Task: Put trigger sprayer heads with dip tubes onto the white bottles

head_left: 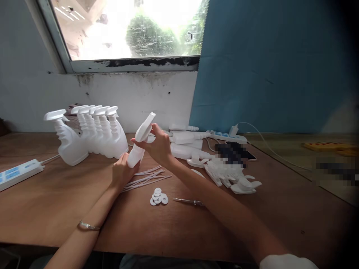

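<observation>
Nearest you, white washers (157, 197) lie in a small pile on the surface (134, 228), with thin white tubes (148, 178) just beyond, apparently grouped for easy reach by both hands. Above the tubes, your left hand (122, 172) has its fingers clasped around the body of the spray bottle (135, 156), while your right hand (160, 145) grips its trigger head (143, 130), likely steadying it; the long axis slants, head uppermost, nozzle (152, 114) pointing up, away and slightly right. Farther left, capped bottles (119, 142) stand close together, presumably to save space.
</observation>
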`<state>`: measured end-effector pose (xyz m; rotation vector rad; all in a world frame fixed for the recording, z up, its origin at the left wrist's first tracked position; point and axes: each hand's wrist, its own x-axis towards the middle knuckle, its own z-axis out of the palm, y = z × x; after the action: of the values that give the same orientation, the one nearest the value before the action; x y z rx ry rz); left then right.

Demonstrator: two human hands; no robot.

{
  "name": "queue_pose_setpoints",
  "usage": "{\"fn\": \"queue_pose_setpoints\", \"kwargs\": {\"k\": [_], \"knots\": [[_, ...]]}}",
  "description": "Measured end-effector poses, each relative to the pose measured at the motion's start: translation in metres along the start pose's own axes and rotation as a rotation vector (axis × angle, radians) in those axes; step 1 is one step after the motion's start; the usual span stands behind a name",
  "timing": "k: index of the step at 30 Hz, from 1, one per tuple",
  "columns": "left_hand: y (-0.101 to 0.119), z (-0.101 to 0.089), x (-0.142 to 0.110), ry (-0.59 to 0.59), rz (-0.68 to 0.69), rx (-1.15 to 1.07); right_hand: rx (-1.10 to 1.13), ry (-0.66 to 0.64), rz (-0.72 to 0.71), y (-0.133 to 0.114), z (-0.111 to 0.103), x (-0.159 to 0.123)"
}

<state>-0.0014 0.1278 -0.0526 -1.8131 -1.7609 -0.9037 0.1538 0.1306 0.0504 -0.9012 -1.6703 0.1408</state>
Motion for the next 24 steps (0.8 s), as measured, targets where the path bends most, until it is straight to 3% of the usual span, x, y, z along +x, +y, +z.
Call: {"fn": "queue_pose_setpoints", "kwargs": {"k": [7,12,17,20,24], "knots": [[-0.011,-0.001,0.004,-0.027,-0.052,-0.003,-0.001,-0.141,0.043,0.002,0.006,0.008],[-0.040,-0.012,0.023,0.088,-0.123,0.011,0.012,-0.313,-0.028,0.002,-0.006,0.009],[-0.091,-0.053,0.041,0.227,-0.482,0.057,-0.177,-0.543,-0.071,0.016,-0.037,-0.012],[-0.128,-0.067,0.034,0.157,-0.589,0.077,-0.278,-0.653,-0.100,0.033,-0.056,-0.030],[-0.166,-0.062,0.016,-0.030,-0.704,0.025,-0.408,-0.696,-0.114,0.052,-0.078,-0.049]]}}
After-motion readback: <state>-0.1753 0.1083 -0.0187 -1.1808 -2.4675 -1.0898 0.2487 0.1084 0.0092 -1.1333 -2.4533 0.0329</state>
